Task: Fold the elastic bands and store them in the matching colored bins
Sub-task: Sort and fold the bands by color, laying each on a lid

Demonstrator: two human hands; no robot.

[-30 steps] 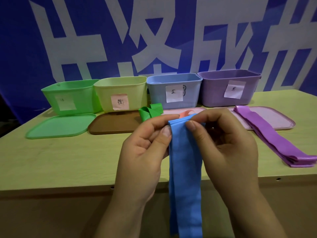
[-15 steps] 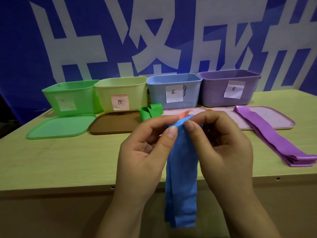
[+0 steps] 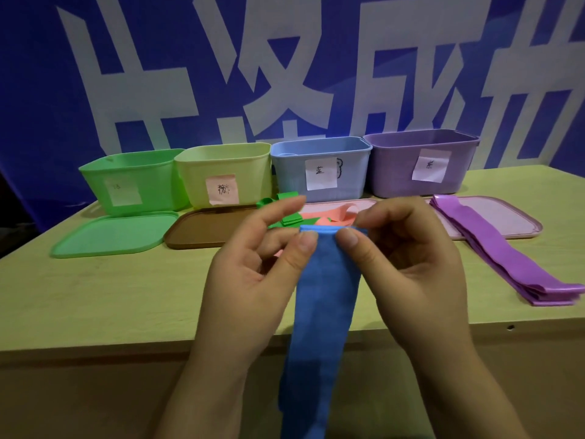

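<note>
While the blue band [image 3: 323, 299] hangs limp and light, its top edge is pinched by the left hand [image 3: 253, 280] and right hand [image 3: 408, 274]. Being soft and likely stretchy, it is best gripped at the corners.

Staged demo booth, blue banner [image 3: 285, 74] with big white characters, wooden table [image 3: 95, 296], labelled bins [image 3: 319, 172]

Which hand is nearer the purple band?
Right. The right hand pinches the blue band just left of the purple band; the left hand is farther, beyond the blue band.
</note>
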